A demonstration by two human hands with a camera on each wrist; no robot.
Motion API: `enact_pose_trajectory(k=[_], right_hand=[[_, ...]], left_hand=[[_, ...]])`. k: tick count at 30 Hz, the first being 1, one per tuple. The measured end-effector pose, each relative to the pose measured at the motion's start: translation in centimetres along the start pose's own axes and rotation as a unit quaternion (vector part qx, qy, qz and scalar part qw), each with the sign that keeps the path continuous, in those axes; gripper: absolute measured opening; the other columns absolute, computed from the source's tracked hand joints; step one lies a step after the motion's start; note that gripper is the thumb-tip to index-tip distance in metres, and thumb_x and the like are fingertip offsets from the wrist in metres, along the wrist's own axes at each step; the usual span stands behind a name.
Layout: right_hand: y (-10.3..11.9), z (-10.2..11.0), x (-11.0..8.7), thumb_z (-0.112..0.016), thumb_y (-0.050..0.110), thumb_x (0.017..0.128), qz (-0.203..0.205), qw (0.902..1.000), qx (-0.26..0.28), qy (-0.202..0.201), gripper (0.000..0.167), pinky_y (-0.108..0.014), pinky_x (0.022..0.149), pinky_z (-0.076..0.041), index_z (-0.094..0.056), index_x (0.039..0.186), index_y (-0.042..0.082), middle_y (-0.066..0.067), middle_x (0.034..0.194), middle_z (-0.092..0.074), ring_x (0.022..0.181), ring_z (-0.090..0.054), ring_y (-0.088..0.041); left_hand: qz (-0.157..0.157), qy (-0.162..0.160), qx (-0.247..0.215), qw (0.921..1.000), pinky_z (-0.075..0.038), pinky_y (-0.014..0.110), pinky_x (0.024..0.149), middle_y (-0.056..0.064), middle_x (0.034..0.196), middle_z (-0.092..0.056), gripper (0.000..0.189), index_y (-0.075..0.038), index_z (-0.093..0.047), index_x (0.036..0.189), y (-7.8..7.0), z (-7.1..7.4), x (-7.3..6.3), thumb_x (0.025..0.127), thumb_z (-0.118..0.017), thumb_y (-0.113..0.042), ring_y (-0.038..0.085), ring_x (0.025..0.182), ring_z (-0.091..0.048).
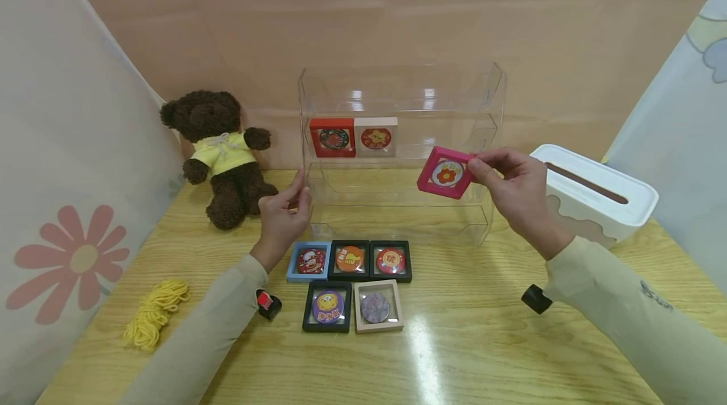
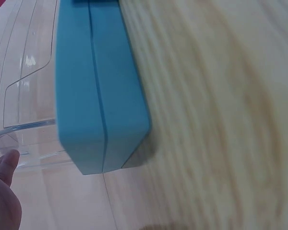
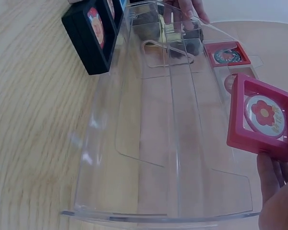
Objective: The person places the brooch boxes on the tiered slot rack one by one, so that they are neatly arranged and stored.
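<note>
Past pale sleeves, pinched tilted, square pink frame just leftward of right hand, before clear rack; pinched rack's side with left hand.

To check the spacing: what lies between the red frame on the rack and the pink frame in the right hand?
In the head view, the pale frame with the star badge, then a stretch of clear rack holding no frame.
</note>
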State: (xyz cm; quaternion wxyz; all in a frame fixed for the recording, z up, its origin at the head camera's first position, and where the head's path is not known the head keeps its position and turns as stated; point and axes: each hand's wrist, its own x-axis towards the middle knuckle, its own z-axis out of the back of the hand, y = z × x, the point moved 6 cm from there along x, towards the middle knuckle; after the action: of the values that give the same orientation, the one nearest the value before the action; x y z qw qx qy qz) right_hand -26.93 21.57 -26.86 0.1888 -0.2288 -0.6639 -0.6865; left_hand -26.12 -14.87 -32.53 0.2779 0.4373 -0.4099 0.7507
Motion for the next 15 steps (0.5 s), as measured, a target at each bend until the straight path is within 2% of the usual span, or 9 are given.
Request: enact_pose_trajectory(k=[4,8,15], right_hand=[[0.2,-0.1,0.4,-0.067,-0.004,0.085,0.002,0.9999,0.010,-0.005,0.013,-0.024,0.068,-0.054,-0.066,0.093,-0.013,-0.008,0.084,-0.069,0.072,-0.065,-0.016],[0.6,-0.4,0.8,-0.069,-0.004,0.084,0.006,0.9990,0.042,-0.017,0.012,-0.025,0.068,-0.054,-0.067,0.092,-0.013,-0.010,0.083,-0.068,0.071,-0.065,-0.017],[0.9,-1.1,1.7,-0.069,-0.007,0.082,0.009,0.9944,0.096,-0.044,0.012,-0.028,0.070,-0.054,-0.066,0.092,-0.013,-0.013,0.086,-0.067,0.073,-0.064,-0.020]], left_hand=[[-0.005,-0.002,0.000,1.0000,-0.050,0.024,0.044,0.019,0.085,-0.069,0.038,0.009,-0.059,0.120,-0.1,-0.1,0.0,0.082,-0.064,0.011,0.021,0.053,-0.066],[-0.007,-0.002,0.001,1.0000,-0.050,0.023,0.045,0.019,0.086,-0.069,0.038,0.009,-0.059,0.119,-0.1,-0.1,0.0,0.082,-0.064,0.011,0.022,0.054,-0.066],[0.011,-0.012,-0.006,0.9998,-0.048,0.016,0.048,0.019,0.085,-0.069,0.037,0.009,-0.060,0.118,0.2,0.0,0.0,0.081,-0.064,0.010,0.022,0.052,-0.066]])
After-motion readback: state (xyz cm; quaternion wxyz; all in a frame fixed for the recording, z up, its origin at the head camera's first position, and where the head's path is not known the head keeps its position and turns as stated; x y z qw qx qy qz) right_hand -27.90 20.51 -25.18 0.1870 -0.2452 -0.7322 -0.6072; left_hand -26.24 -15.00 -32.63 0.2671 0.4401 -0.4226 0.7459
